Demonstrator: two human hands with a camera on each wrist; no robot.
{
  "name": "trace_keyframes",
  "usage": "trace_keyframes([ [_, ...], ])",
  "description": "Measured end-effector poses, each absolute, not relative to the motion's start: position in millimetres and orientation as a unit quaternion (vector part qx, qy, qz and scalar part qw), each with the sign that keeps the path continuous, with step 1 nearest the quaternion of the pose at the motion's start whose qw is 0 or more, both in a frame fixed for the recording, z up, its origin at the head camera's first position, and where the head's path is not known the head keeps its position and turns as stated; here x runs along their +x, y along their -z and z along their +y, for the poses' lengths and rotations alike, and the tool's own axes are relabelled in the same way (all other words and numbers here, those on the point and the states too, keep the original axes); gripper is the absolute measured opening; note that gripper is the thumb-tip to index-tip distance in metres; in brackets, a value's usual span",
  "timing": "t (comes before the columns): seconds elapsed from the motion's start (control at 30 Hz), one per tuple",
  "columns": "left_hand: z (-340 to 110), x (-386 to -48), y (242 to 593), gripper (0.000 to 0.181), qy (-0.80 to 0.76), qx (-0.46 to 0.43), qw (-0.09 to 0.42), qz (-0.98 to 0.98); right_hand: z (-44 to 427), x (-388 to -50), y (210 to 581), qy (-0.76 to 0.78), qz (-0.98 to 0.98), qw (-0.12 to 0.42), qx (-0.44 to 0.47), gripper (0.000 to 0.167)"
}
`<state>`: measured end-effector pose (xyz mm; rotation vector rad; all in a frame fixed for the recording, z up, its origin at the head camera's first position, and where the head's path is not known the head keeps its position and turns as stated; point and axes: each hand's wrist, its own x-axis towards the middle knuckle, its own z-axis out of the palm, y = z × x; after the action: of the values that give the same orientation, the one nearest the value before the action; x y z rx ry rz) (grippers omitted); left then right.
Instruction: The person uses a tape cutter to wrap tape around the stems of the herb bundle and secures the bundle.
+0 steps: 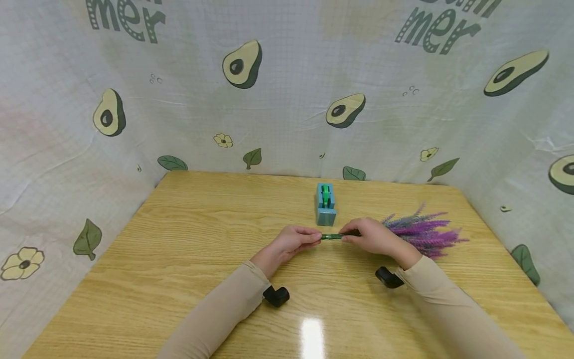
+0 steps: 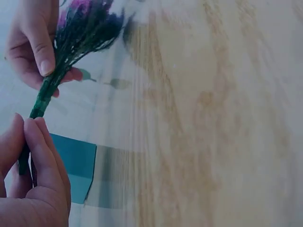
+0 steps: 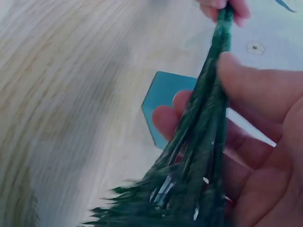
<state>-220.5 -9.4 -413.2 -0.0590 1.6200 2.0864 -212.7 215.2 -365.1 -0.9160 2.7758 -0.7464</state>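
A bunch of artificial lavender (image 1: 423, 233) lies sideways between both hands, its purple flower heads to the right. My left hand (image 1: 292, 243) pinches the lower ends of the green stems (image 1: 331, 237) between thumb and fingers. Farther up, toward the flowers, my right hand (image 1: 371, 236) holds the stems, thumb on one side and fingers on the other. Between the hands, a short stretch of stem looks shiny, as if wrapped. Just beyond the hands stands a blue tape dispenser (image 1: 326, 217) with a green wheel; its blue side (image 3: 158, 101) also shows in the right wrist view.
All of this is on a wooden table (image 1: 202, 219). A pale curtain (image 1: 287, 114) printed with avocados and leaves hangs along the back and sides. Black wrist devices (image 1: 276, 296) stick out beneath the beige sleeves (image 1: 224, 309).
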Motion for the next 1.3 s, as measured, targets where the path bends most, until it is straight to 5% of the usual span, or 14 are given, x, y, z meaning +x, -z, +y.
trace_keyframes([
  [0.17, -9, -222, 415, 0.028, -0.772, -0.026, 0.238, 0.588, 212, -214, 366, 0.246, 0.911, 0.040, -0.328, 0.006],
  [0.67, -1, -225, 416, 0.026, -0.770, -0.035, 0.205, 0.603, 208, -216, 375, 0.191, 0.928, -0.044, -0.316, 0.017],
  [0.97, -4, -227, 419, 0.026, -0.775, -0.036, 0.197, 0.600, 206, -216, 374, 0.178, 0.937, 0.051, -0.296, 0.013],
  [1.3, -5, -229, 421, 0.025, -0.776, -0.046, 0.215, 0.591, 210, -215, 375, 0.190, 0.924, 0.033, -0.330, 0.022],
])
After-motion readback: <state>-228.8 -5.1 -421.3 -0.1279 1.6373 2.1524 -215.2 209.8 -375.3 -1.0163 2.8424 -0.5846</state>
